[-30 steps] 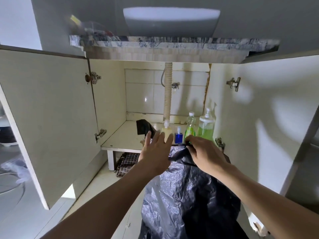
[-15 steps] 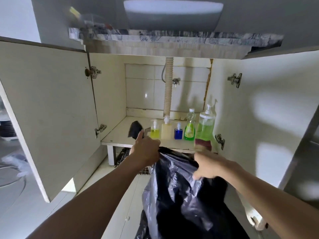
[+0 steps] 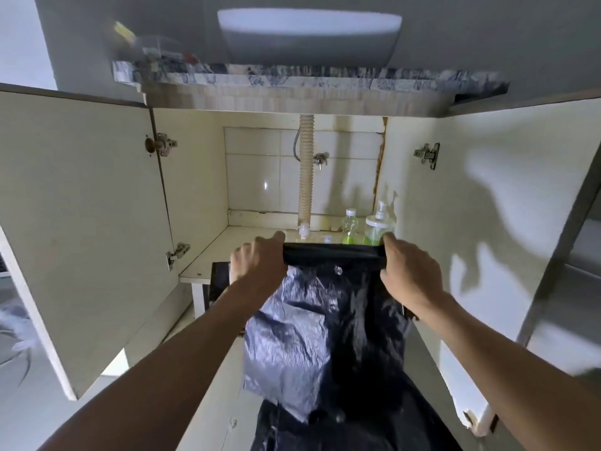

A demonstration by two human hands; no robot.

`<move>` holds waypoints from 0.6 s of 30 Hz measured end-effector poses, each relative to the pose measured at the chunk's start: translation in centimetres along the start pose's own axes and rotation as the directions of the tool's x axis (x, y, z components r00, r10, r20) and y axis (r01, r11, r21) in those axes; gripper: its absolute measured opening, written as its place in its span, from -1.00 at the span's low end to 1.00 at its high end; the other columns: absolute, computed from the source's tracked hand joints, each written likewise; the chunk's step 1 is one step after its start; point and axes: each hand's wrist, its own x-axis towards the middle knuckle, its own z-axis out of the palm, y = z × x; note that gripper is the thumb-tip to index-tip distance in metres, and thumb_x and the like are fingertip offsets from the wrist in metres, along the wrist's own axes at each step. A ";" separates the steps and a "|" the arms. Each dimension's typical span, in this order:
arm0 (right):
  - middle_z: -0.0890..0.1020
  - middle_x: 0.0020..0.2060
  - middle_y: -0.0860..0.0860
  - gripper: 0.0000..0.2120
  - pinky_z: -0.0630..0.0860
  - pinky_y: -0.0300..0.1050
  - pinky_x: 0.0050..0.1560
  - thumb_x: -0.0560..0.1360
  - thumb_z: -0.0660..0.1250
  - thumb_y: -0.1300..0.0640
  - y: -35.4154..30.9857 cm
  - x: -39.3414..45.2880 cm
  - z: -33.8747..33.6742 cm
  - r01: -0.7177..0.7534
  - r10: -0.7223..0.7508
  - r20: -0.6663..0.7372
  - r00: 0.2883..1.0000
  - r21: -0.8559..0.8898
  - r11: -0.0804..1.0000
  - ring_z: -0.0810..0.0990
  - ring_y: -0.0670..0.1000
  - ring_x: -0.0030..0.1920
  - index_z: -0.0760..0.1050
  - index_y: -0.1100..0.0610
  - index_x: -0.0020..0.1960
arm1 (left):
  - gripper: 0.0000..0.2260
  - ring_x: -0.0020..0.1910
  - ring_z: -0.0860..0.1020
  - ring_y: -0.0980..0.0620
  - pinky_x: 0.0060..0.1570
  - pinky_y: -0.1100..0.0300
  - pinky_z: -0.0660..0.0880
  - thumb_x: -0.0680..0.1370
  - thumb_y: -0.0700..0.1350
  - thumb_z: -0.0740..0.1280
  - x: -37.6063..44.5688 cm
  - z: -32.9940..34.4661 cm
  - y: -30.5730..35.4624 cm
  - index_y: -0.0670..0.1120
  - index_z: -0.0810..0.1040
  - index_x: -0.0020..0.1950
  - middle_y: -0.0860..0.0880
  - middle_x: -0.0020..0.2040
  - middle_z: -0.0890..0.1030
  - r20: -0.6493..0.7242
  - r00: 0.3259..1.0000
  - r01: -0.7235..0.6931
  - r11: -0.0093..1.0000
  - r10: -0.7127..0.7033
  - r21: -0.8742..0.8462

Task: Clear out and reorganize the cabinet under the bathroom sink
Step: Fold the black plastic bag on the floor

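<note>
A black plastic bag (image 3: pixel 325 336) hangs between both hands, its top edge stretched taut in front of the cabinet shelf (image 3: pixel 208 258). The left hand (image 3: pixel 257 265) and right hand (image 3: pixel 409 275), arms extended, each grip one end of the rolled rim with curled fingers. The film is crinkled and glossy. Behind stand two green bottles (image 3: pixel 379 227), near the corrugated drain hose (image 3: pixel 305 177).

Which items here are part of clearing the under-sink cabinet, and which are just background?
Part of the job:
black rubbish bag, top edge gripped by left hand and right hand
green bottle
green pump dispenser
cabinet shelf

Just there:
drain hose
wash basin
open cabinet doors
</note>
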 end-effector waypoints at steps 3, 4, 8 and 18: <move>0.56 -0.10 0.07 -0.70 0.37 -0.07 -0.27 0.41 0.22 0.37 0.5 0.8 -1.6 0.021 -0.008 -0.135 0.991 0.093 0.995 0.59 0.24 -0.15 0.35 0.18 0.12 | -0.84 -0.36 0.58 -0.01 -0.34 0.16 0.57 0.62 -0.12 0.17 0.0 -1.8 0.1 -0.03 0.47 0.17 -0.02 -0.27 0.58 -0.109 0.994 0.009 0.995 -0.020 -0.099; 0.56 -0.08 0.06 -0.69 0.38 -0.07 -0.26 0.40 0.22 0.37 0.7 0.9 -1.9 0.046 -0.029 -0.153 0.988 0.112 0.993 0.58 0.24 -0.14 0.37 0.16 0.12 | -0.81 -0.36 0.57 -0.03 -0.33 0.16 0.56 0.62 -0.13 0.16 0.0 -2.2 0.2 -0.02 0.46 0.20 -0.03 -0.26 0.59 -0.139 0.990 0.004 0.994 -0.019 -0.106; 0.54 -0.11 0.08 -0.78 0.34 -0.15 -0.31 0.48 0.16 0.28 2.2 0.4 -1.8 0.025 -0.032 0.237 0.971 0.031 0.999 0.52 0.16 -0.18 0.44 0.06 0.04 | -0.75 -0.43 0.46 0.10 -0.40 0.28 0.47 0.64 -0.09 0.14 -1.4 -1.3 0.2 0.02 0.44 0.29 0.04 -0.31 0.49 0.042 0.991 -0.125 0.992 0.126 -0.016; 0.56 -0.07 0.04 -0.76 0.39 -0.13 -0.21 0.48 0.17 0.32 4.3 -2.1 1.2 0.044 0.029 0.490 0.871 -0.138 0.989 0.60 0.16 -0.05 0.50 0.15 0.08 | -0.79 -0.01 0.58 -0.11 -0.11 0.09 0.54 0.51 -0.15 0.20 -4.2 3.4 1.8 -0.11 0.52 0.11 -0.12 0.01 0.59 0.644 0.735 -0.349 0.932 0.211 0.093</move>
